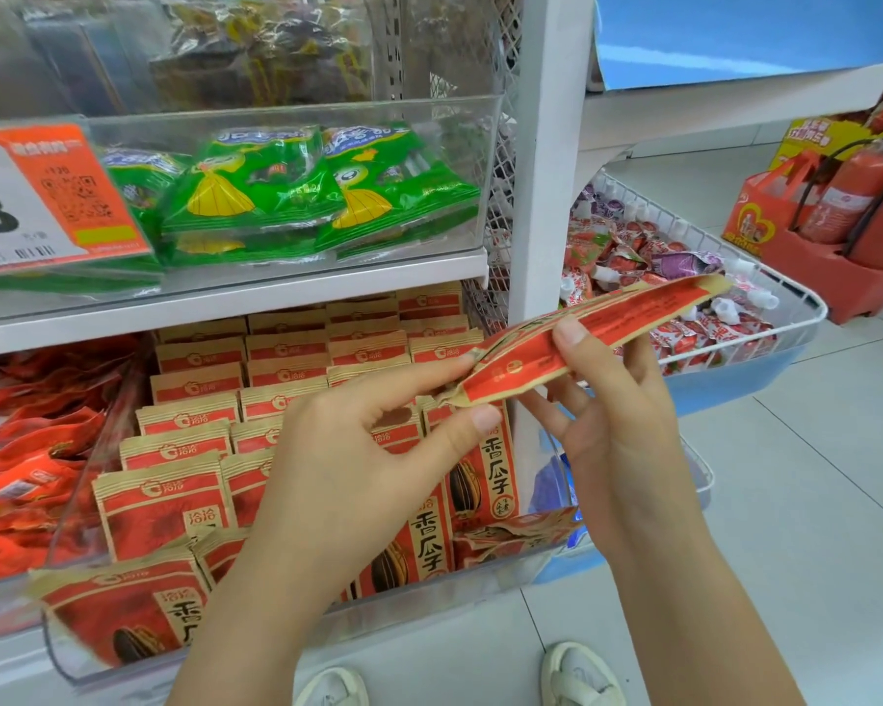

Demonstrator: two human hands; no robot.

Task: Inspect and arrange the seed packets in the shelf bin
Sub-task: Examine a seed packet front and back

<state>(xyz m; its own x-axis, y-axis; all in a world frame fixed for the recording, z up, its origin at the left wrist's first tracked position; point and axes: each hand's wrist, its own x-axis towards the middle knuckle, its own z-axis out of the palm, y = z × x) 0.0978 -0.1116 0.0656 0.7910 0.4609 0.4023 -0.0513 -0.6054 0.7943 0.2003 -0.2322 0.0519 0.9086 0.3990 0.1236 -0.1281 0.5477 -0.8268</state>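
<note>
Both hands are holding one seed packet (590,334) edge-on above the shelf bin (480,578), mid-inspection.

The left hand (358,450) is pinching the packet's near corner between thumb and forefinger, while the right hand (618,400) is gripping its middle, thumb on top and fingers curled beneath. The packet is hovering over the bin's right edge, clear of the upright rows of matching packets (200,440) filling it. It seems to be getting checked along its seam, though that edge is blurred. Next, I judge, it needs turning upright and slotting into a front-right gap, where a loose packet (511,537) is lying flat against the front wall.
</note>
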